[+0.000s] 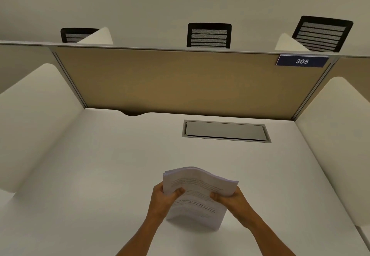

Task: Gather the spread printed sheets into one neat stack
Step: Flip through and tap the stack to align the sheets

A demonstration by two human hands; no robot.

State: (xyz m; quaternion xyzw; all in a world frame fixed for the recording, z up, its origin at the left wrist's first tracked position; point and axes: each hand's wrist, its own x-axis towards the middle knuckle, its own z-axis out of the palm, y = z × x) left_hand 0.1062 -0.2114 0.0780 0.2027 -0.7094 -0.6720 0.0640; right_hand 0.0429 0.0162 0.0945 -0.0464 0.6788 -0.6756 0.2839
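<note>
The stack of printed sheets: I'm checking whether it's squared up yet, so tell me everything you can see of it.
The stack of printed sheets is white paper with blurred black text. It stands roughly upright, bottom edge at the white desk, top bowed and curling away. The left hand and right hand grip its sides. Top edges look slightly uneven.

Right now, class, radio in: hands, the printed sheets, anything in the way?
Left hand and right hand both gripping the stack of printed sheets. Sheets gathered, held upright, bottom edge on the desk. Nothing in the way.
</note>
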